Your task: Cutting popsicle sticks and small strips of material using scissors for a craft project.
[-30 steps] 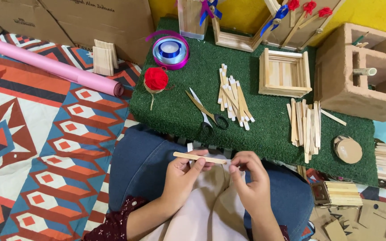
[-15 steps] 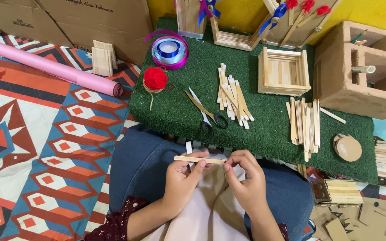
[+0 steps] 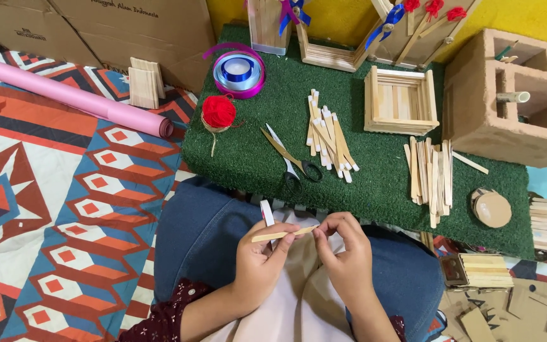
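Observation:
Over my lap, my left hand [image 3: 257, 259] pinches a flat wooden craft stick [image 3: 284, 234] near its left end. My right hand [image 3: 344, 253] has its fingertips on the stick's right end. A narrow white strip [image 3: 266, 213] stands up just behind my left hand's fingers. Beyond my knees lies a green turf mat [image 3: 381, 171]. Scissors [image 3: 292, 158], a loose pile of sticks [image 3: 327, 136] and a second pile of sticks [image 3: 430, 177] rest on it.
On the mat: a red yarn ball [image 3: 218, 112], ribbon spools [image 3: 238, 71], a square stick box [image 3: 400, 101], a cardboard disc [image 3: 492, 207]. A hollow block [image 3: 514, 95] stands at right, a pink roll [image 3: 77, 98] and cardboard boxes at left on a patterned rug.
Both hands have drifted slightly right and nearer together, and the stick now tilts up at its right end. Everything on the mat stays put.

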